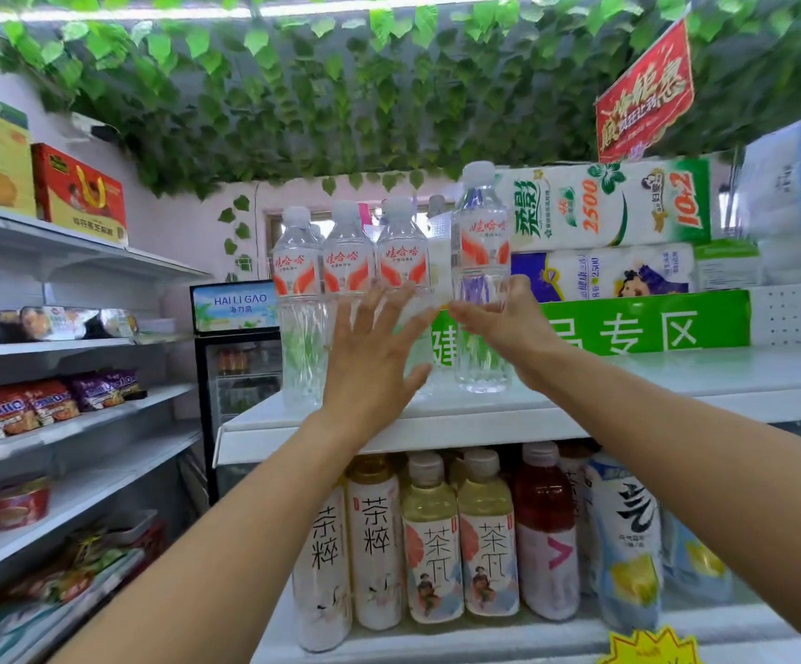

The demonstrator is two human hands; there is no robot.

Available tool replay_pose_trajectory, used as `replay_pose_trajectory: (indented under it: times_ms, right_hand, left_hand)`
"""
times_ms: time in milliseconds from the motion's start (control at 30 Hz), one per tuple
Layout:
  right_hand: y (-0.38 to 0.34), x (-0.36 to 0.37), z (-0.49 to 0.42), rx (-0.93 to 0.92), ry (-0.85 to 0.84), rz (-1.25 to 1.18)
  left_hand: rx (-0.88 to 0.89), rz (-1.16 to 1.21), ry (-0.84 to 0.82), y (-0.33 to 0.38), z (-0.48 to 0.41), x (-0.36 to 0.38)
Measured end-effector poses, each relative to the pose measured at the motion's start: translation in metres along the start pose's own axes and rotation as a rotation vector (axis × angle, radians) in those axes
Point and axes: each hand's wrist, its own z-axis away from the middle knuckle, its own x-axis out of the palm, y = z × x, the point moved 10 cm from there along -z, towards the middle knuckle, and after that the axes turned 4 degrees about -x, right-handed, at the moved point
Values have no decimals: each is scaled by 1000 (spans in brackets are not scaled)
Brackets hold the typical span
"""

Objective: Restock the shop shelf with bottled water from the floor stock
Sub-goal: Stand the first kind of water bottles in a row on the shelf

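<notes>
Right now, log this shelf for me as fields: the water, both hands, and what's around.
row: three water bottles standing on top shelf
left hand: open, fingers spread against the row
right hand: grips fourth bottle at the row's right end
below: tea bottles
behind: tissue packs

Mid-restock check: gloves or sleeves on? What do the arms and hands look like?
The left forearm and right forearm are bare to the frame edge, no sleeves in view. The left hand and right hand are ungloved; no watch, bracelet or ring shows.
</notes>
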Motion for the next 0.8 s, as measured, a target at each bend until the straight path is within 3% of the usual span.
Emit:
replay_pose_trajectory:
  times_ms: [200, 333, 500, 800]
  right_hand:
    - [18, 11, -10, -19, -6, 34]
    - [16, 9, -1, -68, -115, 167]
    - [30, -5, -2, -70, -48, 353]
    - [44, 12, -26, -59, -24, 452]
  left_hand:
    - [182, -295, -193, 7, -3, 27]
    - [281, -274, -96, 13, -4, 21]
    - [258, -194, -36, 13, -2, 20]
    - [252, -132, 56, 16, 1, 11]
